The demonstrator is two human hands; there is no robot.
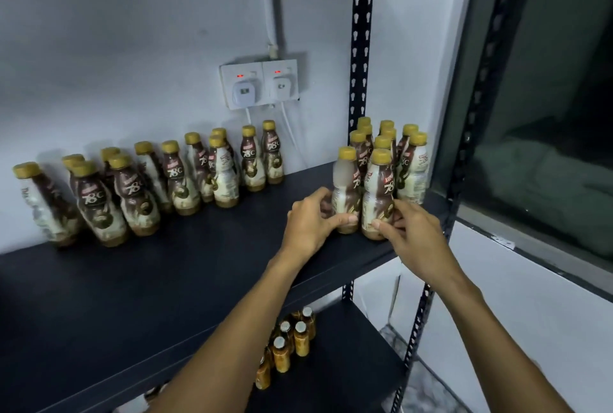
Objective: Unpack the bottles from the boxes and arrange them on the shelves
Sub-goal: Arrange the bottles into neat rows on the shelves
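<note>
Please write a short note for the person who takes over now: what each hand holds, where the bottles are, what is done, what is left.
Left hand grips the base of the front-left brown-and-cream plastic bottle with a yellow cap.
Right hand holds the base of the front-right bottle of the same kind.
Both stand upright on the black metal shelf, in front of the right-hand cluster.
Done: a row of such bottles along the wall.
Left: release these two; no box in view.

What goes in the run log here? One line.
left hand: grips front-left bottle | right hand: grips front-right bottle | both upright on shelf, right end
</note>
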